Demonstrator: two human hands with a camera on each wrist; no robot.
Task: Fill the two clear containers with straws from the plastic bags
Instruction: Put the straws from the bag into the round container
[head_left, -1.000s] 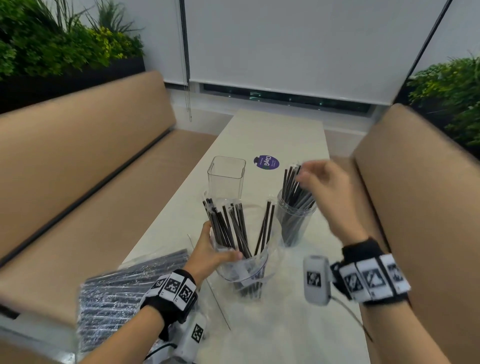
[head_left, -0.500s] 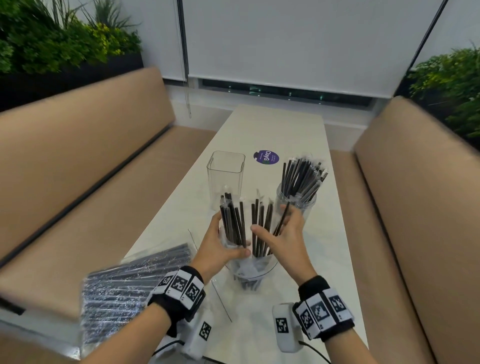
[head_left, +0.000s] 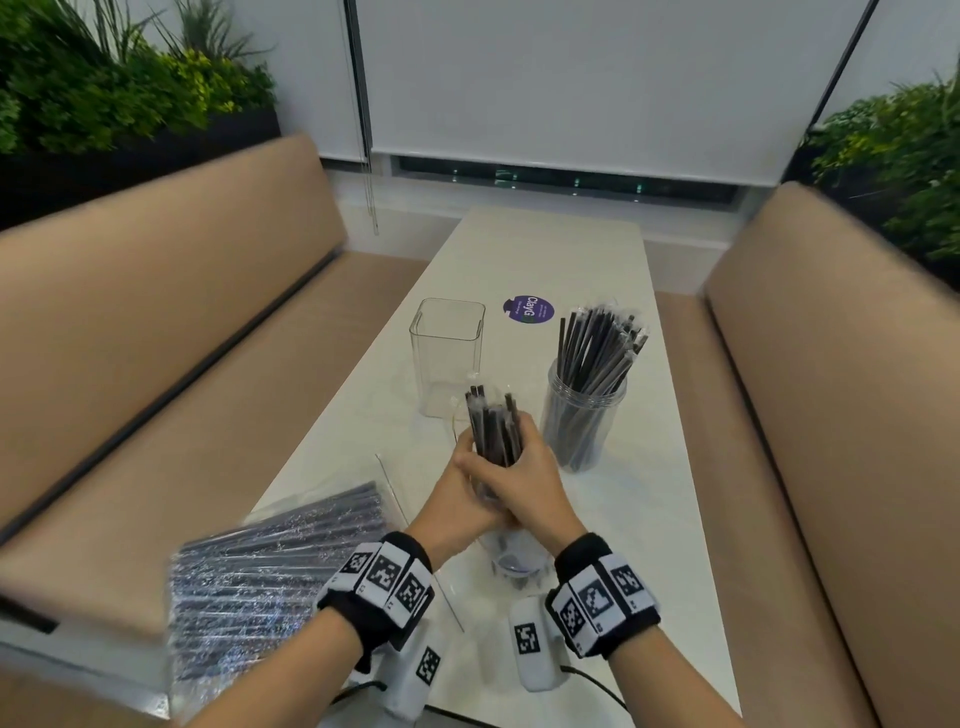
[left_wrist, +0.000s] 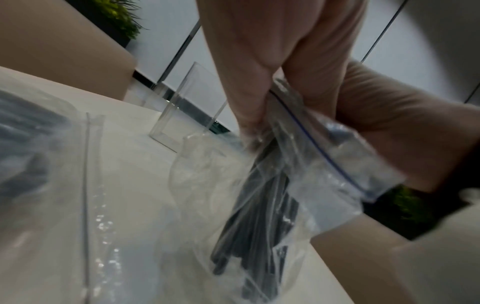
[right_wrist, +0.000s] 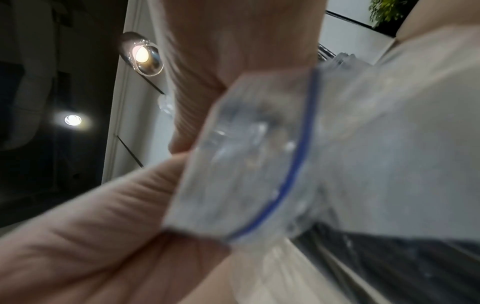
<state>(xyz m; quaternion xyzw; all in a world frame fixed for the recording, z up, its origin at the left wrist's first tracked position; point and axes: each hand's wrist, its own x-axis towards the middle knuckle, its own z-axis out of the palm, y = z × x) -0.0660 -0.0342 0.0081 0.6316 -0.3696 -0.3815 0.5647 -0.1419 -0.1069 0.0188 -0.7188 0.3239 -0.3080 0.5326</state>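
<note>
Nearest me on the table (head_left: 613, 270), a full bag of straws (head_left: 270, 577) lies at my left. Both my left hand (head_left: 457, 499) and right hand (head_left: 530, 483) curl their fingers round a bunch of straws (head_left: 493, 426) standing in an open bag (left_wrist: 306, 164). Beyond stand a straw-filled round jar (head_left: 582, 415) and an empty square container (head_left: 448, 353).

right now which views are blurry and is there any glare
Head view: centre is sharp, the bagged straws at lower left are smeared. Left wrist view: motion-blurred across the zip bag. Right wrist view: blurriest, right hand and bag soft, with two ceiling lights flaring against a dark background.
</note>
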